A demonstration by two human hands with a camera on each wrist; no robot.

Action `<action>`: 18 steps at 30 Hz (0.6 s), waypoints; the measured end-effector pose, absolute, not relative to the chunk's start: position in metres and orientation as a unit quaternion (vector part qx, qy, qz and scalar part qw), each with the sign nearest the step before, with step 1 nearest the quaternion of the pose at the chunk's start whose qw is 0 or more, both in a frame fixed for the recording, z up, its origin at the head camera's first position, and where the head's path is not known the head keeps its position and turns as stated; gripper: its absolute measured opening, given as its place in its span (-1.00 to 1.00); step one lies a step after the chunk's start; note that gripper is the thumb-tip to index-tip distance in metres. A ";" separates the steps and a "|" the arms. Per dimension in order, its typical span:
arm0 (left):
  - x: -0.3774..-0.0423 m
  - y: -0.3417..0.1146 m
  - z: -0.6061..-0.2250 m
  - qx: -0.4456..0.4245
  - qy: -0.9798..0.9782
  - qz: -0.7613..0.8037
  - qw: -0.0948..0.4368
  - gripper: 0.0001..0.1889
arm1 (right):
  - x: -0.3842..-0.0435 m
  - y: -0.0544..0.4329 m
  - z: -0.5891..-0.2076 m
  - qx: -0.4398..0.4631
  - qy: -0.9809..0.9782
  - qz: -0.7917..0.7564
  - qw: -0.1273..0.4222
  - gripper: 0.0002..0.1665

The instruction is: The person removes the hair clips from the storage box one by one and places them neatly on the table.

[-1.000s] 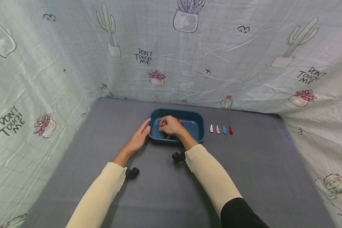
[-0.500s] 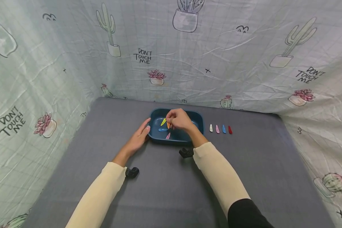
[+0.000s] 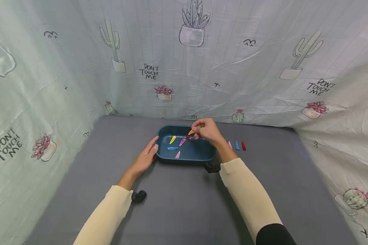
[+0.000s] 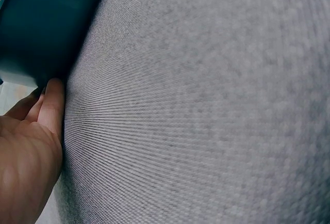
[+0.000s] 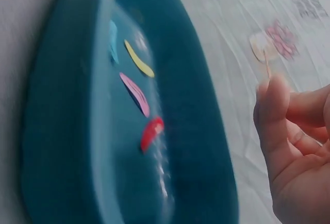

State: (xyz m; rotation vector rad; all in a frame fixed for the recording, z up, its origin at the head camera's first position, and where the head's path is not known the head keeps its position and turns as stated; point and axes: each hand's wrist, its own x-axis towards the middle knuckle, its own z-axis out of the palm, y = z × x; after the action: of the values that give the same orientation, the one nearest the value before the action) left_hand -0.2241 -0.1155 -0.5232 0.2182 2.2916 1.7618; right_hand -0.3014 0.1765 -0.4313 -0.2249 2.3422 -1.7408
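Bkgd: pale cloth (image 3: 159, 30) hung round the back & sides, printed w/ potted plants (image 3: 192, 36) and the words "DON'T TOUCH ME" (image 3: 149, 71); in front, a grey tabletop (image 3: 178, 211). R hand (image 3: 207, 130): thumb & fingertips together, pinching an orange clip (image 3: 191, 132), a small snap hair clip, above the back R part of a blue tray (image 3: 199, 151). R wrist view shows that clip edge-on, a thin strip poking past the fingertips. L hand (image 3: 145, 158): fingers extended, thumb apart from them, touching the tray's L end; L wrist view has the fingers against its outer wall, low by the tabletop.

Tray: rectangular, rounded corners, open top, w/ 5 clips lying well apart from the walls or near them. Red clip (image 3: 189, 138) is nearest the held one, just below it in head view. Next, going L, a pink clip (image 3: 182, 142) mid-tray, slanted; then a yellow clip (image 3: 172, 139), also slanted. Blue clip (image 3: 172, 148) lies crosswise in front of the yellow. A 2nd pink clip (image 3: 178, 154) sits closest to the front wall.

Outside, on the tabletop R of the tray, a row w/ gaps b/w, L to R: third pink clip (image 3: 230, 145), partly behind the R forearm; second blue clip (image 3: 237, 145); second red clip (image 3: 243, 146). Both arms: cream sleeves (image 3: 248, 190) & small black wrist devices (image 3: 138, 196).
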 end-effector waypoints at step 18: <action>-0.203 -0.108 -0.516 0.051 0.786 0.605 0.122 -0.43 | -0.285 0.298 -0.420 0.098 0.764 -0.638 0.021 -0.79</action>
State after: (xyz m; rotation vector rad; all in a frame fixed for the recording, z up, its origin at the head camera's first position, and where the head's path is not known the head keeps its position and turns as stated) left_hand -0.2030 -0.1078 -0.5157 0.1491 2.2933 1.7651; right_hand -0.2851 0.2985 -0.4199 0.3029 2.3683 -1.9764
